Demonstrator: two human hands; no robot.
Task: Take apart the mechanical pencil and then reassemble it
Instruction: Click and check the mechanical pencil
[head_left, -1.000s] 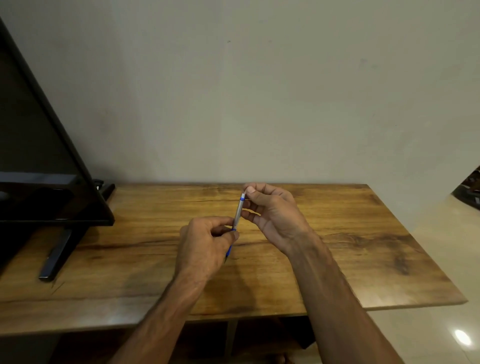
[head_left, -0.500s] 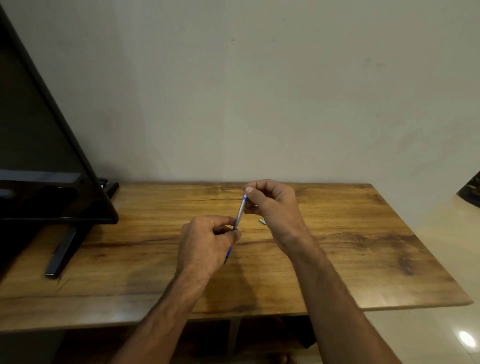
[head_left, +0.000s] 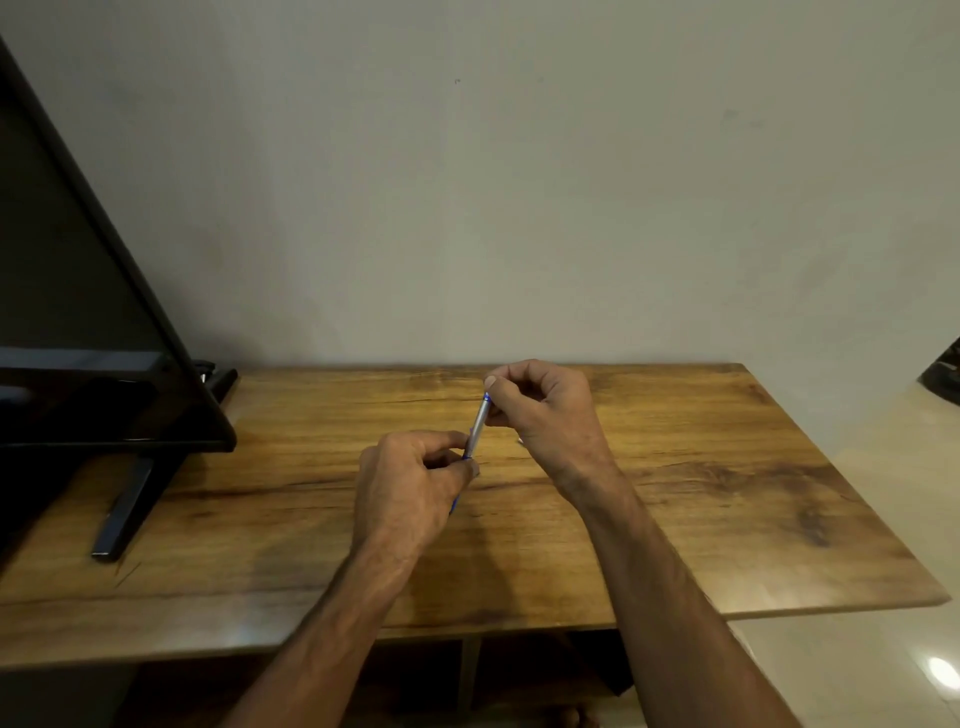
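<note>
Both left hand (head_left: 410, 488) and right hand (head_left: 545, 410) still pinch the mechanical pencil (head_left: 479, 423).

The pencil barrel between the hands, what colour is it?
The pencil barrel is silver-grey with blue accents; head view.

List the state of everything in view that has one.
mechanical pencil: tilted above the table, gripped at both ends; whether any part is off, cannot tell.
left hand: fingers curled round the pencil's lower end.
right hand: fingertips pinch the pencil's top end.
monitor: upright, screen dark.
</note>
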